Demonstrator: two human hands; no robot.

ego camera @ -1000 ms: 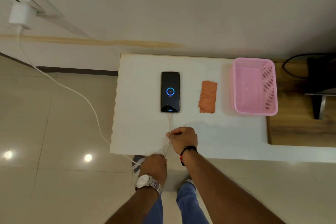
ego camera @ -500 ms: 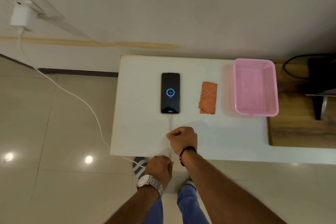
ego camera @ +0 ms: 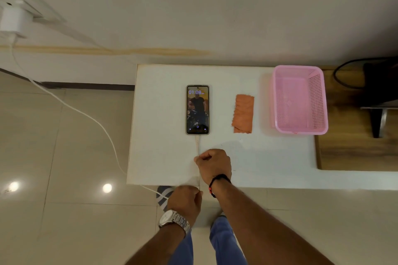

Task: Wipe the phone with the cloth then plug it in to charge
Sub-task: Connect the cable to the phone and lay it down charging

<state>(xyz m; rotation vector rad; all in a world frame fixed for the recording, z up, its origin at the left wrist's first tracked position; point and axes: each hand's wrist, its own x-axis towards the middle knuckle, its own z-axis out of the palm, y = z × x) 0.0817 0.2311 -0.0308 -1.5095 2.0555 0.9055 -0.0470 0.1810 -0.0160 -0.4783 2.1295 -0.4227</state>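
Note:
The phone (ego camera: pixel 197 109) lies face up on the white table (ego camera: pixel 163 157), its screen lit with a clock and a picture. A white charging cable (ego camera: pixel 197 144) is plugged into its near end and runs to the white charger (ego camera: pixel 13 20) in a wall socket at the far left. My right hand (ego camera: pixel 213 165) pinches the cable on the table just below the phone. Just past the table's front edge, my left hand (ego camera: pixel 185 202) grips the same cable. The folded orange cloth (ego camera: pixel 243 114) lies to the right of the phone, untouched.
A pink plastic basket (ego camera: pixel 318 101) stands right of the cloth. Beyond it is a wooden surface (ego camera: pixel 353 146) with a dark stand (ego camera: pixel 379 101) and black cord. The cable hangs over the tiled floor (ego camera: pixel 64 178) at left. My feet show below the table edge.
The phone screen has switched from the blue charging circle to a lock screen with a clock. Both hands stay on the cable, barely moved.

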